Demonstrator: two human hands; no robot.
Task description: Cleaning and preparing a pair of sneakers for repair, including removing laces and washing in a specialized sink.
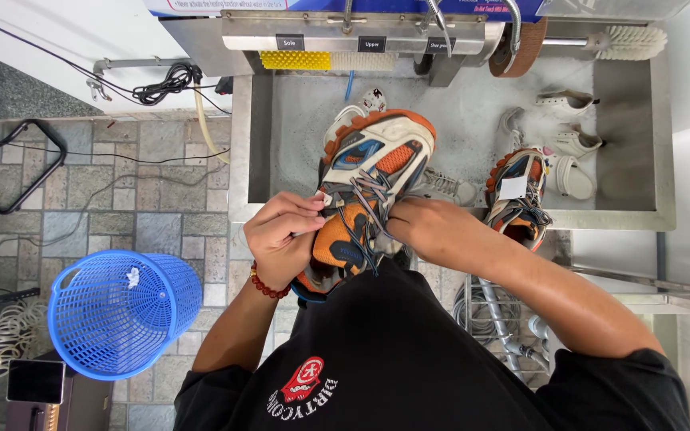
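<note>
A chunky orange, white and blue sneaker (pixel 373 164) is held toe-away over the front edge of a steel wash basin (pixel 241 160). My left hand (pixel 285 235) grips its left side near the tongue and pinches a small white tag at the laces. My right hand (pixel 433 227) holds the right side, its fingers on the grey laces (pixel 367 199). A red bead bracelet (pixel 265 285) circles my left wrist. The matching second sneaker (pixel 517 195) rests on the basin's front rim to the right.
Several white shoes (pixel 573 144) lie in the basin's right part. Brushes (pixel 628 41) and a yellow bristle strip (pixel 295 60) are mounted on the machine at the back. A blue plastic basket (pixel 121 311) stands on the tiled floor at left, with cables behind it.
</note>
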